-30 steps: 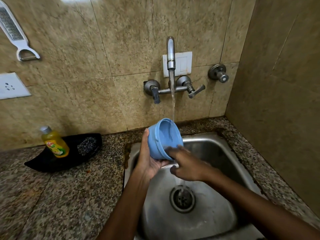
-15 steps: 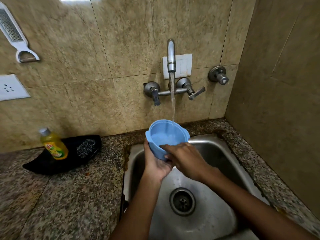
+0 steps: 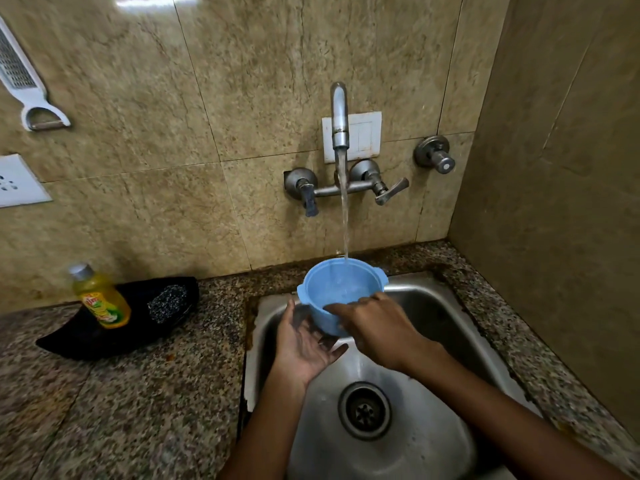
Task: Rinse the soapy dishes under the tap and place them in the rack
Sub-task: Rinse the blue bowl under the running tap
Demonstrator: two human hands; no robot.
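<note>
Water's pouring from the tap (image 3: 339, 116) straight into the blue bowl (image 3: 341, 289), which now sits mouth-up over the back of the sink (image 3: 433, 306). A second ago that bowl was tipped on its side, open face toward the stream; it has since been swung level, so the water is collecting inside rather than sheeting across the wall. That reads to me as the fill-and-swill part of the rinse, with a tip-out likely to follow.

The left hand (image 3: 304, 344) has loosened: palm up, fingers spread, cupped beneath the bowl's base and no longer wrapped round its side, so its grip is released, more a support than a hold. The right hand (image 3: 377, 327) has its grip on the near rim, fingers hooked over the edge, carrying the bowl.

No rack in sight from here, so placement is some way off. On the tabletop (image 3: 138, 410) to the left, a soap bottle (image 3: 100, 299) and a scrubber (image 3: 166, 303) rest on a dark tray (image 3: 86, 337), well clear.
</note>
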